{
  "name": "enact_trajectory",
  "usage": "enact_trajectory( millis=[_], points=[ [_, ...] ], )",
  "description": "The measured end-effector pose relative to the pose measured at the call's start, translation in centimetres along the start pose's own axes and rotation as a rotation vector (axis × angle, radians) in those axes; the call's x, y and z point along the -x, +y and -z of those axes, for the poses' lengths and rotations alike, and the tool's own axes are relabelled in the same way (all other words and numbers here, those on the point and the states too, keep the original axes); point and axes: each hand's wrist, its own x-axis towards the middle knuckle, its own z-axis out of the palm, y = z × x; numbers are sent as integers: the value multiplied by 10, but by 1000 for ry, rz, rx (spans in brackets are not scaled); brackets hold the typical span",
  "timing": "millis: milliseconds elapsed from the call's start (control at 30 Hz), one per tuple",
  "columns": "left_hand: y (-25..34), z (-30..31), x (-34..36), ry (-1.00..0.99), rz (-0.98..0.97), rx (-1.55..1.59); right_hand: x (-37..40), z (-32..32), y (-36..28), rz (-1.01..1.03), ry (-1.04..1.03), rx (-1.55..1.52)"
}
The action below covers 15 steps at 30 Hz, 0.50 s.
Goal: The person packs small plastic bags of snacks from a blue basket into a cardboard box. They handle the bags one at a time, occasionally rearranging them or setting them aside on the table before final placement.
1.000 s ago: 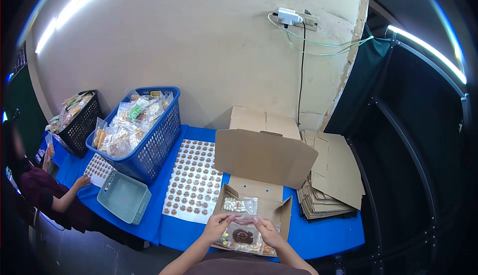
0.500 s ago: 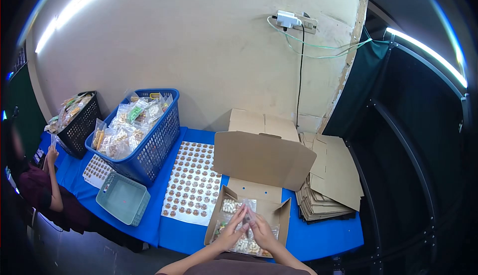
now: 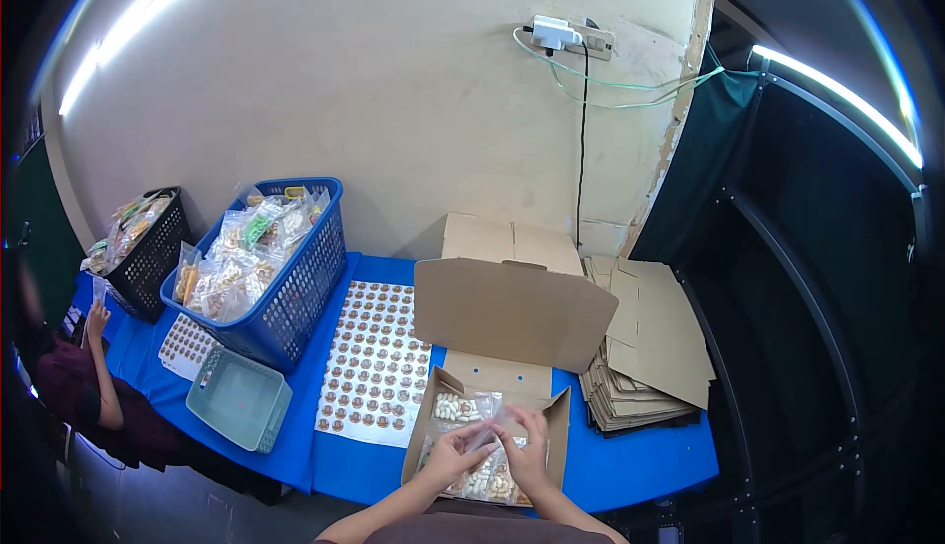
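Observation:
An open cardboard box (image 3: 560,441) lies in front of me with its lid (image 3: 517,316) raised at the back. Inside are clear plastic bags of white pieces (image 3: 457,407); the contents' exact kind is too small to tell. Over the box, my left hand (image 3: 459,455) and my right hand (image 3: 529,453) come together, fingers pinched on a small clear plastic bag (image 3: 489,430). Fingers partly hide that bag, and I cannot make out what it contains. More filled bags show below and between the hands.
Left of the box lies a sheet of round stickers (image 3: 372,362). Beyond it stand a blue basket (image 3: 300,313) full of bags, a grey-green tray (image 3: 236,401) and a black basket (image 3: 162,273). Flat cardboard boxes (image 3: 655,347) are stacked right. A co-worker (image 3: 84,382) stands far left.
My hands, earlier pressed nearly palm to palm, have moved apart a little, and the right fingers are now raised and spread more around the small bag. The view has shifted slightly.

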Motion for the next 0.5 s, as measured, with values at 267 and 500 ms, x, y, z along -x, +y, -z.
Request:
enact_trajectory(
  millis=[267,500],
  points=[
    [-19,8,-6,77,157,247,-6,-1,25,-79,-88,-311],
    [-15,19,-7,-116,190,344,-10,10,12,-171,-140,-475]
  ],
)
